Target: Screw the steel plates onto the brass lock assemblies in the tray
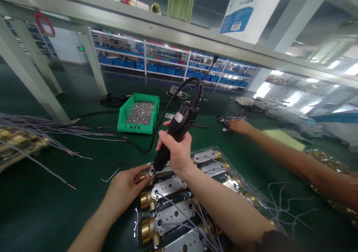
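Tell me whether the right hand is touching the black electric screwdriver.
Touching. The head view shows the right hand wrapped around the black electric screwdriver.

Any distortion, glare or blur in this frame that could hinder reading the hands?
Head view: wide-angle bending of the shelf beam; bright glare from lights at upper right; right hand gripping the screwdriver and left hand on the brass parts are sharp; far shelves soft.
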`<state>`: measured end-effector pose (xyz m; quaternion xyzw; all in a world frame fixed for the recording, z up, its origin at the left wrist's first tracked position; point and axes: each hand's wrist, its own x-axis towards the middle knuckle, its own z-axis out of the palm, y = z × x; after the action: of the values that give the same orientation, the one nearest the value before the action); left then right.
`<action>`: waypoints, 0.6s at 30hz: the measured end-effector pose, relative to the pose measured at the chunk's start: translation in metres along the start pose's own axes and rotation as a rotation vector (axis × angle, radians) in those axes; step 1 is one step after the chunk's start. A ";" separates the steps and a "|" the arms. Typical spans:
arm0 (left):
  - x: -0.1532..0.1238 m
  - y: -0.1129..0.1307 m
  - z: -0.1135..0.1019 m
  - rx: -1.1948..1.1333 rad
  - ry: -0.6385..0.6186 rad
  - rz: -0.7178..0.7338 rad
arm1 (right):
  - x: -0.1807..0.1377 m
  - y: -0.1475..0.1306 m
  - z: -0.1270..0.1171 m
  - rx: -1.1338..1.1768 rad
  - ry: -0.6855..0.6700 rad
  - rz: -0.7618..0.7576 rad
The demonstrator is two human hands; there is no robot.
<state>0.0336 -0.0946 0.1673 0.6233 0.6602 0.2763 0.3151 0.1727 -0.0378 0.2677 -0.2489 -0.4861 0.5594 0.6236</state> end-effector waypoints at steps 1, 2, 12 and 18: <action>0.000 0.000 -0.002 0.017 -0.021 -0.007 | -0.001 0.000 0.000 -0.003 -0.025 0.001; 0.000 0.001 -0.003 0.042 -0.036 -0.014 | -0.002 0.000 0.000 -0.001 -0.063 0.003; 0.010 0.000 -0.003 0.202 -0.054 0.142 | -0.005 -0.006 0.000 -0.049 -0.375 0.079; 0.016 0.003 -0.005 0.165 -0.036 0.165 | -0.009 -0.002 0.007 -0.186 -0.193 0.007</action>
<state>0.0318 -0.0781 0.1717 0.7042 0.6214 0.2349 0.2505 0.1681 -0.0484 0.2693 -0.2526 -0.5926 0.5353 0.5463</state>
